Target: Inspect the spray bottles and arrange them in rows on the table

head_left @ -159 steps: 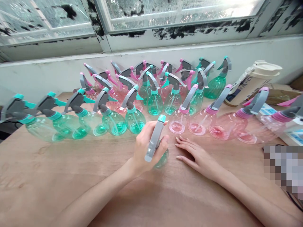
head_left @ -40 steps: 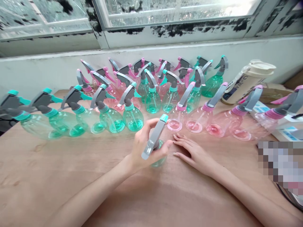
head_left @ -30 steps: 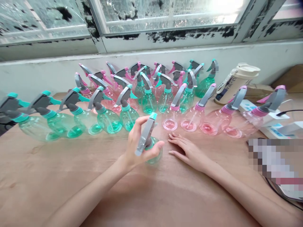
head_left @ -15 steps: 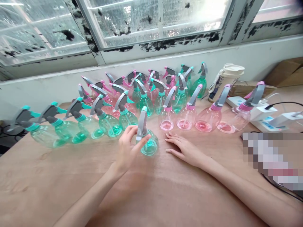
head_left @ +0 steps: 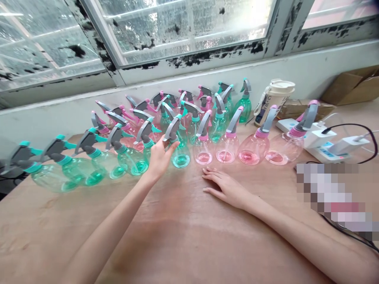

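Observation:
My left hand (head_left: 161, 157) grips the neck of a green spray bottle (head_left: 181, 157), its thumb on the right side and its fingers partly hidden behind. The bottle stands upright in the front row, between the other green spray bottles (head_left: 137, 163) on the left and the pink spray bottles (head_left: 203, 154) on the right. A little coloured liquid lies in the bottom of these bottles. My right hand (head_left: 226, 187) rests on the wooden table (head_left: 177, 232) in front of the pink bottles, fingers stretched out and holding nothing.
Several more pink and green spray bottles (head_left: 192, 118) crowd behind, towards the wall under the window. A cream tumbler (head_left: 274, 102), cardboard boxes (head_left: 352, 86), white power strips with plugs and a black cable (head_left: 376, 146) are at the right. A blurred-out patch (head_left: 334, 193) covers something at the right edge.
My left hand has carried the green spray bottle forward from the near table into the front row. My right hand stays resting in place. The camera view has shifted right.

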Demonstrator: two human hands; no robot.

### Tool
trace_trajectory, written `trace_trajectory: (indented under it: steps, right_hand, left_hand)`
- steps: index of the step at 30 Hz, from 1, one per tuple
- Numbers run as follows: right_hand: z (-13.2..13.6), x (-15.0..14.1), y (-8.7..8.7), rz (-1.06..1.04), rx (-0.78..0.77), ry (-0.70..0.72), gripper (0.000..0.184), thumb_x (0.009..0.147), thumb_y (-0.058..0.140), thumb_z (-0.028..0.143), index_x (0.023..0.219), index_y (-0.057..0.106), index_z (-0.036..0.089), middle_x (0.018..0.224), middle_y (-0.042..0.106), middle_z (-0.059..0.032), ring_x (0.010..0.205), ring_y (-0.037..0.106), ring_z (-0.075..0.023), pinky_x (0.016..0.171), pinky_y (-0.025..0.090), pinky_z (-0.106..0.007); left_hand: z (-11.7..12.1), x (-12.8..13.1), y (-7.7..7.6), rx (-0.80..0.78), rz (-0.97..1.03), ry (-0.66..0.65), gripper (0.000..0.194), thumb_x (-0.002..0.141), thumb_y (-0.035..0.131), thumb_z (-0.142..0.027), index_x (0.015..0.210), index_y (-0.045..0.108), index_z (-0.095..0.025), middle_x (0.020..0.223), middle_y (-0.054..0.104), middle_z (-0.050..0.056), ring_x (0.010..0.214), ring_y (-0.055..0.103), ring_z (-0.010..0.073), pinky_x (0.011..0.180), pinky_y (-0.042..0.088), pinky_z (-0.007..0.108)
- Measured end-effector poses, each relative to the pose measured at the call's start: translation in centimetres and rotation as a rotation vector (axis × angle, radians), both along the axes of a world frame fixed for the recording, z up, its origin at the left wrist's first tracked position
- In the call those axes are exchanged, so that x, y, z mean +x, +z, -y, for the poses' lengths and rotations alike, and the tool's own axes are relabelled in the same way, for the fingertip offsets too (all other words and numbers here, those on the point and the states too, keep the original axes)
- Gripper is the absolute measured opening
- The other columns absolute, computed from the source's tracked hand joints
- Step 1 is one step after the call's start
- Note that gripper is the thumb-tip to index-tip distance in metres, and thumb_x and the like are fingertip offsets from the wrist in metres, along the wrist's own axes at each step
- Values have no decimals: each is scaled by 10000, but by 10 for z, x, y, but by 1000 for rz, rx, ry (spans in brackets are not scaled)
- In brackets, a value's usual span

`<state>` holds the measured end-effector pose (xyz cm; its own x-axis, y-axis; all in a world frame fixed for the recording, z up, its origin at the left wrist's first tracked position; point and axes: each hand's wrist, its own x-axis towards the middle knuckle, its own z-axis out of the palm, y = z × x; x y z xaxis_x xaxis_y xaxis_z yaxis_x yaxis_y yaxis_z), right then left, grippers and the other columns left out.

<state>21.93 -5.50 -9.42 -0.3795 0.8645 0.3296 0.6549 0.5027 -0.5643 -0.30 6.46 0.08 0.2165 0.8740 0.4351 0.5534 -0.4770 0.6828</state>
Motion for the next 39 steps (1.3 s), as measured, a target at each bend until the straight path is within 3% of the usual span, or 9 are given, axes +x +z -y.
trace_trajectory:
  steps: [8, 16, 22, 28, 34, 39]
  right_hand:
    - [1, 1, 0, -5, -13, -10, 383, 942, 567, 407, 1278, 605, 228, 1429, 567, -121, 1379, 456, -288, 1129, 395, -530]
    - [0, 1, -1, 14, -19, 0, 411, 943, 562, 423, 1296, 595, 214, 1451, 543, -123, 1393, 436, -285, 1141, 382, -528]
    - [0, 2, -2, 6, -20, 1, 410, 941, 566, 424, 1298, 595, 224, 1450, 545, -122, 1394, 434, -291, 1134, 384, -542]
    - [0, 1, -1, 10, -19, -4, 395, 944, 564, 421, 1290, 600, 232, 1455, 540, -116, 1392, 438, -289, 1136, 385, -537]
    - [0, 0, 0, 61, -17, 5, 421, 957, 543, 419, 1297, 589, 176, 1459, 531, -143, 1396, 433, -285, 1143, 383, -521]
    - [4, -2, 0, 74, 40, 13, 339, 961, 548, 372, 1235, 627, 190, 1413, 578, -141, 1373, 464, -290, 1136, 398, -518]
  left_hand:
    - [-7, -2, 5, 20, -88, 37, 357, 900, 567, -509, 1012, 640, -178, 1008, 745, 109, 944, 708, 283, 849, 512, 377]
    - [3, -3, -5, 13, -99, 47, 353, 931, 566, -389, 1193, 595, -154, 1174, 708, 141, 1110, 668, 294, 942, 498, 402]
    - [26, -12, -17, 9, -63, 36, 486, 955, 536, -414, 1381, 476, -187, 1443, 535, 158, 1348, 510, 281, 1115, 401, 453]
    - [61, -17, -23, 44, -74, 46, 471, 967, 529, -382, 1401, 455, -216, 1432, 525, 140, 1347, 501, 264, 1122, 405, 473]
    - [78, 4, -19, 20, -18, -57, 361, 964, 535, -317, 1308, 525, -208, 1319, 602, 111, 1253, 579, 228, 1067, 472, 430]
    - [58, 42, -19, 21, 35, -119, 397, 940, 572, -291, 1313, 510, -170, 1338, 588, 138, 1272, 561, 238, 1073, 456, 423]
